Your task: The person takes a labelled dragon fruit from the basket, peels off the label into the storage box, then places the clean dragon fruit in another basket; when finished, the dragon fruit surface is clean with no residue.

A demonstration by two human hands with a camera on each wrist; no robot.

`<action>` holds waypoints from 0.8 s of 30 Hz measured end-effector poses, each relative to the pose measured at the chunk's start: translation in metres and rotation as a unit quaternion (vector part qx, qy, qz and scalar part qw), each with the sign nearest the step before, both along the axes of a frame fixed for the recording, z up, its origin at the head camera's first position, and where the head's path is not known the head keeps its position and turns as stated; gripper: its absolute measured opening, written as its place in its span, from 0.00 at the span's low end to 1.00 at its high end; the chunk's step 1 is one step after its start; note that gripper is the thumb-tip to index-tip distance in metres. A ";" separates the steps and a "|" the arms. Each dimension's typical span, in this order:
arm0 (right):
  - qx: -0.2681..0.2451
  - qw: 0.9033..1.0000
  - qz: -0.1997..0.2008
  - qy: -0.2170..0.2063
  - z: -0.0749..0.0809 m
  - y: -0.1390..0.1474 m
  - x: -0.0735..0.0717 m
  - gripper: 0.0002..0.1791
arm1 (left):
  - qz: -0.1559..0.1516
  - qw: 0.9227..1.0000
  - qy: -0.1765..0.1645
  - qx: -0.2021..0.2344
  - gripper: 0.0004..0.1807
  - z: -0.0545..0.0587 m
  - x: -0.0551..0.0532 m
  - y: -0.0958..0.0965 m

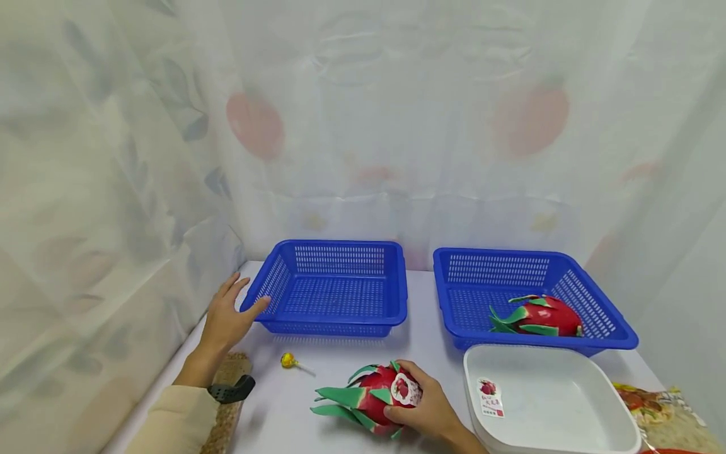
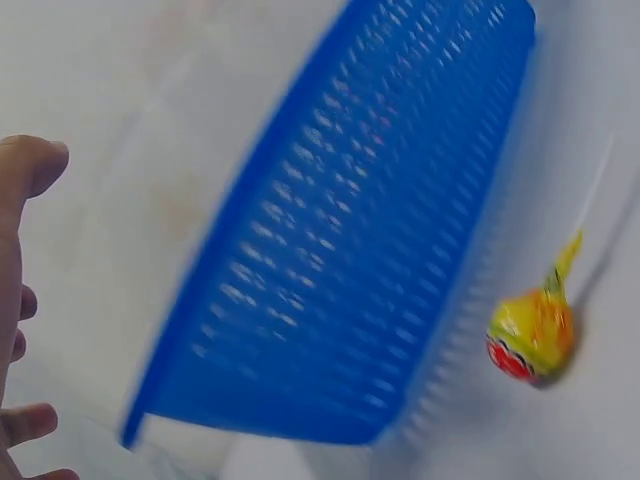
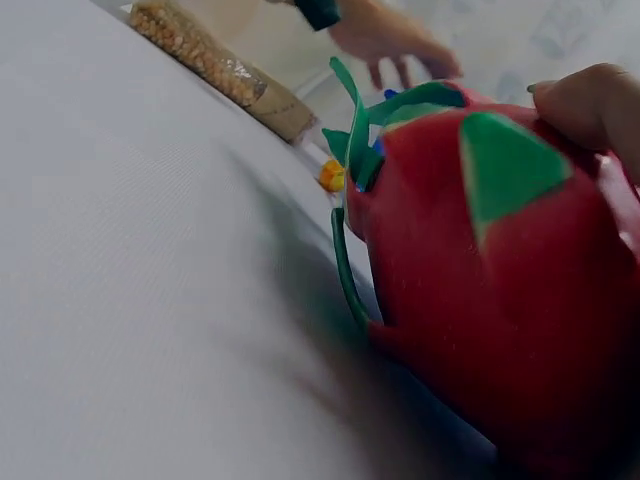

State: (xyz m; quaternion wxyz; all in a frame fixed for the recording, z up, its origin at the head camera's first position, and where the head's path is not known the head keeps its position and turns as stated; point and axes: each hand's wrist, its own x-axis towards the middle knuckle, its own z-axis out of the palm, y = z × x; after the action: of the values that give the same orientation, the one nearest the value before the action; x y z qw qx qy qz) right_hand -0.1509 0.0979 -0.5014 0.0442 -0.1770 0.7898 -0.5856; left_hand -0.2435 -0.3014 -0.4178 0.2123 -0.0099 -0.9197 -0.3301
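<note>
My right hand (image 1: 428, 407) grips a red dragon fruit (image 1: 371, 402) with green scales and a round sticker, its leafy end pointing left. In the right wrist view, the dragon fruit (image 3: 480, 270) hangs close over the white table, casting a shadow, with my thumb on its upper side. My left hand (image 1: 229, 315), fingers spread, hovers at the near-left corner of the left blue basket (image 1: 334, 320). It holds nothing. A yellow-wrapped lollipop (image 1: 288, 360) lies on the table in front of that basket; the left wrist view shows the lollipop (image 2: 533, 335) beside the basket wall.
A second blue basket (image 1: 442, 296) at the right contains another dragon fruit (image 1: 553, 315). Before it stands a white tub (image 1: 556, 400) with a dragon fruit label. A food packet (image 1: 660, 413) lies far right. Under my left forearm lies a long bag of brown grains (image 1: 224, 425). Printed curtains surround the table.
</note>
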 end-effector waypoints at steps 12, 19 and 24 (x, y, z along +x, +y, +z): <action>-0.002 0.999 0.016 -0.042 -0.001 -0.002 0.001 0.36 | -0.110 0.975 0.192 0.014 0.38 0.017 0.053 0.044; 0.000 0.999 0.020 -0.033 -0.001 0.001 0.001 0.36 | -0.264 0.951 0.156 0.033 0.46 0.003 0.072 0.096; -0.005 1.000 0.015 -0.018 -0.003 0.002 0.000 0.35 | -0.301 0.952 0.055 0.016 0.50 -0.014 0.082 0.138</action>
State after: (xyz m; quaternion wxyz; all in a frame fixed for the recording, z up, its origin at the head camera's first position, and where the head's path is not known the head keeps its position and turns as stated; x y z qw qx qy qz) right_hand -0.1512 0.0998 -0.5041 0.0662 -0.1787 0.7831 -0.5920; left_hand -0.1618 -0.1637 -0.4319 0.1533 -0.3011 -0.8553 -0.3927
